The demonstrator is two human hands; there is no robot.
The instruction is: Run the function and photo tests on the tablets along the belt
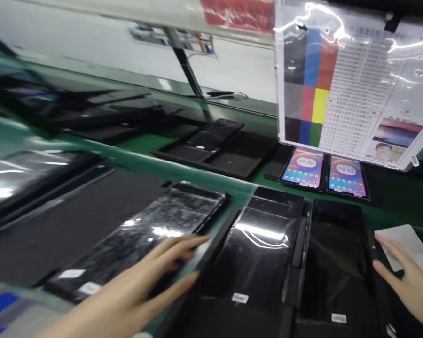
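I'm seeing the left hand (144, 286) lying flat with fingers spread, grip open, fingertips touching the near right corner of a film-wrapped tablet (144, 234) lying face up on the desk (151, 162). The right hand (405, 277) is also open, grip closed on nothing, fingers resting at the right edge of the black tray (299, 281) beside the dark tablet (334, 263) in its right slot. Just beyond the left fingertips, a second tablet (264, 249) is sitting in the left slot. I'm judging these slabs stiff, thin and moderately heavy, with glass fronts that are fragile, and the glossy film is likely making them slippery. I'm recommending pinching the long edges, not pressing the screen. The wrapped one is looking black and glare-streaked, with small white labels at its near end.
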